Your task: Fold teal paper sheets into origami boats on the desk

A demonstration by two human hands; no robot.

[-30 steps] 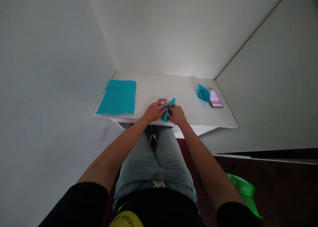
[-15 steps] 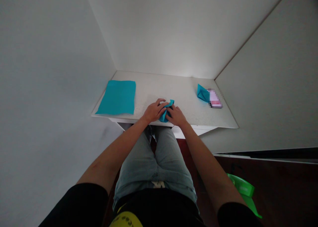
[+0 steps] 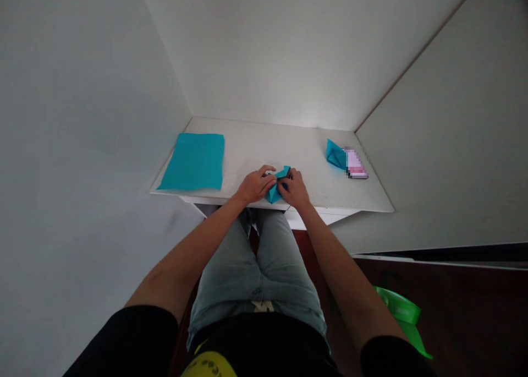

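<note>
Near the front edge of the white table, a partly folded piece of blue paper [image 3: 273,195] lies between my two hands. My left hand [image 3: 256,186] grips it from the left, with thumb and fingers closed at its upper middle. From the right, my right hand [image 3: 295,188] pinches the paper with bent fingers. A folded tip of the paper sticks up past the fingertips, and part of the folds is hidden under both hands.
Blue paper sheets or a single sheet [image 3: 193,162] lie flat at the table's left. A folded blue paper piece [image 3: 336,155] rests at the right, against a blurred pink-white phone-like object [image 3: 356,164]. Walls enclose the table [image 3: 264,140]. A green plastic object [image 3: 400,308] is on the floor.
My right fingers have shifted slightly and curled in more on the folded paper. More of the paper's upper and lower folds now shows. My left hand has hardly moved.
</note>
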